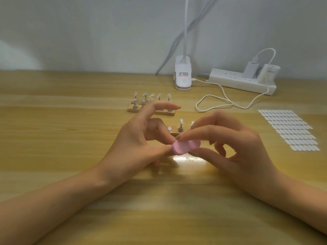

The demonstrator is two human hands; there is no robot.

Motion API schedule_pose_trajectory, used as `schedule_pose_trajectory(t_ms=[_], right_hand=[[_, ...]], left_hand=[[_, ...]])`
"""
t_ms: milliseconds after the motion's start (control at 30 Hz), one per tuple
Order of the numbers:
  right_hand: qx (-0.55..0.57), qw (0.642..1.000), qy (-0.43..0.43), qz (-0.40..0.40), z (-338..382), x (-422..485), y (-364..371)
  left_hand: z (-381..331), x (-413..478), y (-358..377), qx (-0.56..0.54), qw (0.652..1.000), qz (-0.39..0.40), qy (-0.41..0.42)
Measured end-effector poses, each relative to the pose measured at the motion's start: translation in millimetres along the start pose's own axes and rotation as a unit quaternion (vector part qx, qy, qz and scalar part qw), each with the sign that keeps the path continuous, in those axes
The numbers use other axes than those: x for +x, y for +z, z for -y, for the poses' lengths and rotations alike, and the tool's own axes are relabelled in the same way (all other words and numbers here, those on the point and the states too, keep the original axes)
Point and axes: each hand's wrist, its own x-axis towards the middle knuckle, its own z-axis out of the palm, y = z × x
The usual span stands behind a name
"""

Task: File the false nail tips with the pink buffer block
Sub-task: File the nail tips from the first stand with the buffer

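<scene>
Tabletop (70, 121): pale wood, beneath both hands.
Left hand (134, 147): index finger raised, thumb and middle finger pinched at the block's left end; what they grip cannot be told.
Right hand (235, 149): thumb and index finger pinch the block.
Wooden stand (132, 109): beyond the left hand.
Pink buffer block (184, 147): between the hands, off the tabletop.
False nail tips (169, 96): upright on the stand.

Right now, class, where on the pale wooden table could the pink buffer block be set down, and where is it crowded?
Free: the wide stretch of pale wooden table left of the far wooden nail-tip stand, and the near strip between the forearms. Crowded: back right, with white clip lamp, white power strip, looped white cable and white sticker sheet.
</scene>
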Motion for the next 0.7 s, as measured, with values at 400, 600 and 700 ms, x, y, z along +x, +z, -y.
schedule_pose_trajectory(t_ms=[400,600,700], right_hand=[[-0.008,1.000,-0.015,-0.001,2.7,2.1,0.6],[-0.017,1.000,-0.026,-0.005,5.4,1.1,2.2],[-0.012,1.000,-0.003,-0.023,3.0,2.2,0.0]], left_hand=[[-1.1,-2.5,1.9,-0.031,0.999,-0.002,0.006],[-1.0,-2.5,2.1,-0.021,1.000,-0.008,0.017],[-0.6,-2.6,2.2,-0.022,1.000,-0.012,0.018]])
